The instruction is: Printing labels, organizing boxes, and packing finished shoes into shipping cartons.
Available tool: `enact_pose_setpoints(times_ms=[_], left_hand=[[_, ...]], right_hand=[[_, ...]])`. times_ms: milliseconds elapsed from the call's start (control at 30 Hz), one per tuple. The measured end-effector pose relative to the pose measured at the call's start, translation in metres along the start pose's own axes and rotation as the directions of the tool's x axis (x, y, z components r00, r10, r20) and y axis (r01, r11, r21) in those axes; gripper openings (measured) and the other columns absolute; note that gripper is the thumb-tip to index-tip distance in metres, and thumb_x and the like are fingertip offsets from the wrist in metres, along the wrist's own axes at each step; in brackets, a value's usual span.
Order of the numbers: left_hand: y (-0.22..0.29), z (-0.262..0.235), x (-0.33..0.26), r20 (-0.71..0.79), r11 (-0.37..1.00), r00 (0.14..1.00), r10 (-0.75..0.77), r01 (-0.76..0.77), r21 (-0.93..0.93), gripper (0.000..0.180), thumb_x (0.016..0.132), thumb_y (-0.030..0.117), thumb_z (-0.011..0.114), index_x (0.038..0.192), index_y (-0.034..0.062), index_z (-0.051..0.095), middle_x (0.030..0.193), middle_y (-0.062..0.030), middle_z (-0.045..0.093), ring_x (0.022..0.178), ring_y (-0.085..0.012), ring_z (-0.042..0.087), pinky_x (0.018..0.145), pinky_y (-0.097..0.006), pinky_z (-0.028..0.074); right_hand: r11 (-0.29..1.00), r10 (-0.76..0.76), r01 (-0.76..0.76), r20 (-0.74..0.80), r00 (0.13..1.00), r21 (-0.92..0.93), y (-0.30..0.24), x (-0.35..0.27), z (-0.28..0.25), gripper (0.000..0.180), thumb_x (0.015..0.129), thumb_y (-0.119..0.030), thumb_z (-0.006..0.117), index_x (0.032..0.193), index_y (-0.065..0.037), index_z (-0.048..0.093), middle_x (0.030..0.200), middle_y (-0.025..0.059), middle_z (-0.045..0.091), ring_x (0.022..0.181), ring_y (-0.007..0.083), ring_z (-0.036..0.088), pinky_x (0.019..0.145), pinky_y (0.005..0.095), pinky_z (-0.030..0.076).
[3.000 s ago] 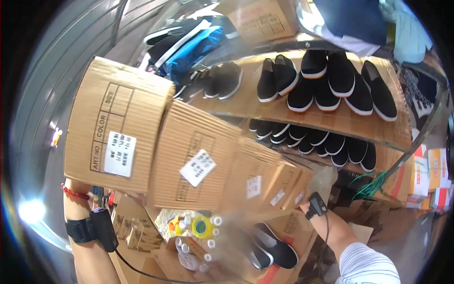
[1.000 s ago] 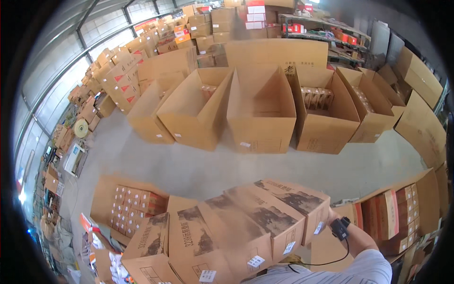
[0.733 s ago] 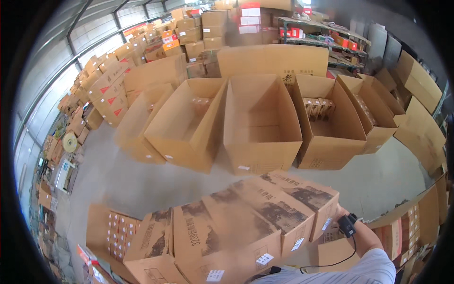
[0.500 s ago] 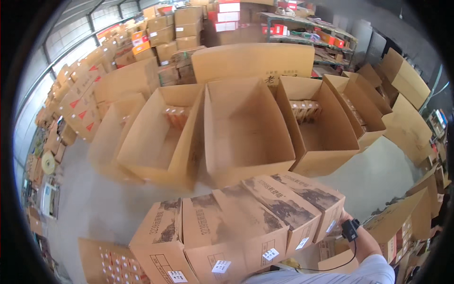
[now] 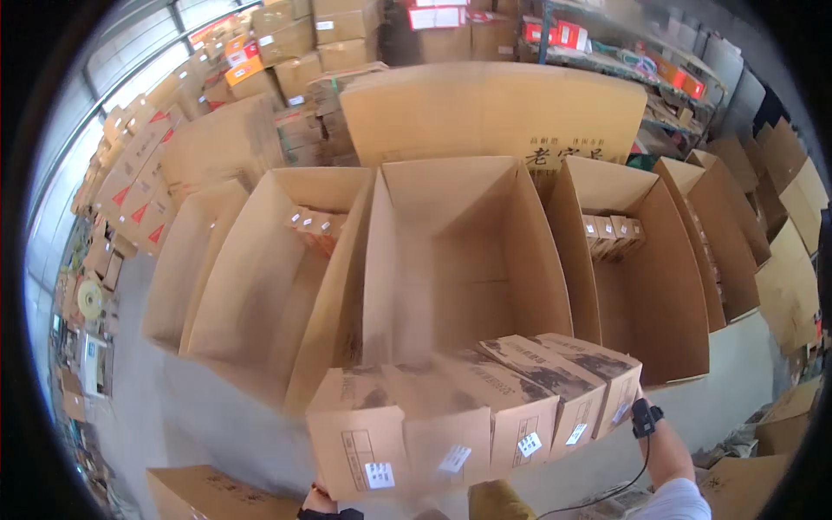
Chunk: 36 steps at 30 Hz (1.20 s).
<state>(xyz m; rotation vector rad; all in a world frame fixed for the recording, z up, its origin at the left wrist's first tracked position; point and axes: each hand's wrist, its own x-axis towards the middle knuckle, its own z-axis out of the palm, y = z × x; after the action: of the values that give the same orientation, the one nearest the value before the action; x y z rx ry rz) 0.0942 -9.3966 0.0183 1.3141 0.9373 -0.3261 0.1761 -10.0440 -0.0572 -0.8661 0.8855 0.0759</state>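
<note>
A row of several closed brown cardboard boxes (image 5: 446,433), printed with dark landscape art and each bearing a small white label, is held pressed together between my hands. At its left end my left hand (image 5: 321,500) grips the lower edge of the outermost box; only part of the hand shows. On the right end sits my right hand (image 5: 640,400), its fingers mostly hidden behind the box. A black device is strapped to the right wrist. The row overlaps the near end of a large open carton (image 5: 464,195), whose visible inside holds nothing.
Left of it stands an open carton (image 5: 334,299) with small boxes (image 5: 316,227) at its far end. To the right, another carton (image 5: 659,321) holds similar boxes (image 5: 611,234). Stacked cartons (image 5: 139,182) and a shelf (image 5: 620,65) lie beyond. An open carton (image 5: 204,490) stands near left.
The box row has moved forward and right, now over the middle carton's near end. The large cartons appear closer, and my left hand has come into view.
</note>
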Motion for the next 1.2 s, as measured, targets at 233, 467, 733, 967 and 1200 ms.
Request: enact_pose_setpoints(times_ms=[233, 467, 733, 967, 1200], left_hand=[[0.156, 0.158, 0.214, 0.411, 0.634, 0.845, 0.342, -0.530, 0.563, 0.071, 0.082, 0.058, 0.041, 0.130, 0.0067, 0.032, 0.129, -0.0085, 0.041, 0.114, -0.0264, 0.044, 0.089, -0.045, 0.041], [0.271, 0.274, 0.334, 0.460, 0.484, 0.590, 0.663, -0.807, 0.337, 0.047, 0.093, 0.038, 0.034, 0.127, 0.0073, 0.041, 0.133, -0.0088, 0.039, 0.131, -0.0253, 0.020, 0.107, -0.036, 0.010], [0.116, 0.028, 0.236, -0.114, 0.399, 0.671, 0.733, -0.287, 0.871, 0.062, 0.064, 0.004, 0.067, 0.122, -0.0005, 0.043, 0.123, -0.0174, 0.044, 0.115, -0.0281, 0.042, 0.098, -0.036, 0.032], [0.065, -0.089, 0.223, -0.280, 0.054, 0.882, 0.378, 0.280, 0.958, 0.098, 0.058, 0.037, 0.073, 0.135, 0.0033, 0.021, 0.140, -0.0160, 0.021, 0.131, -0.0314, 0.013, 0.107, -0.043, 0.012], [0.028, -0.093, 0.303, -0.092, -0.242, 0.994, 0.049, 0.102, 0.965, 0.036, 0.079, 0.030, 0.052, 0.105, 0.0068, 0.059, 0.102, -0.0145, 0.061, 0.098, -0.0253, 0.058, 0.097, -0.042, 0.032]], right_hand=[[0.998, -0.006, 0.020, 0.232, 0.973, -0.059, -0.094, 0.194, 0.092, 0.056, 0.087, -0.052, 0.040, 0.125, -0.010, 0.041, 0.111, 0.0063, 0.054, 0.101, 0.0198, 0.051, 0.086, 0.0373, 0.042], [0.890, -0.202, 0.366, 0.484, 0.852, -0.273, -0.105, 0.313, 0.246, 0.081, 0.082, -0.068, 0.019, 0.135, -0.008, 0.026, 0.130, 0.0110, 0.042, 0.124, 0.0258, 0.031, 0.103, 0.0428, 0.010], [0.694, 0.504, -0.095, 0.387, 0.772, -0.714, 0.132, 0.138, 0.197, 0.051, 0.092, -0.042, 0.034, 0.117, 0.000, 0.050, 0.096, 0.0101, 0.064, 0.090, 0.0156, 0.057, 0.081, 0.0288, 0.040], [0.551, 0.471, 0.033, 0.343, 0.813, -0.834, 0.184, -0.016, 0.170, 0.037, 0.092, -0.033, 0.039, 0.113, -0.006, 0.055, 0.090, 0.0049, 0.065, 0.084, 0.0095, 0.056, 0.071, 0.0255, 0.042], [0.451, 0.223, -0.100, 0.004, 0.975, -0.887, 0.191, -0.129, 0.135, 0.034, 0.092, -0.029, 0.039, 0.108, -0.006, 0.057, 0.086, 0.0035, 0.065, 0.083, 0.0094, 0.057, 0.070, 0.0238, 0.042]])
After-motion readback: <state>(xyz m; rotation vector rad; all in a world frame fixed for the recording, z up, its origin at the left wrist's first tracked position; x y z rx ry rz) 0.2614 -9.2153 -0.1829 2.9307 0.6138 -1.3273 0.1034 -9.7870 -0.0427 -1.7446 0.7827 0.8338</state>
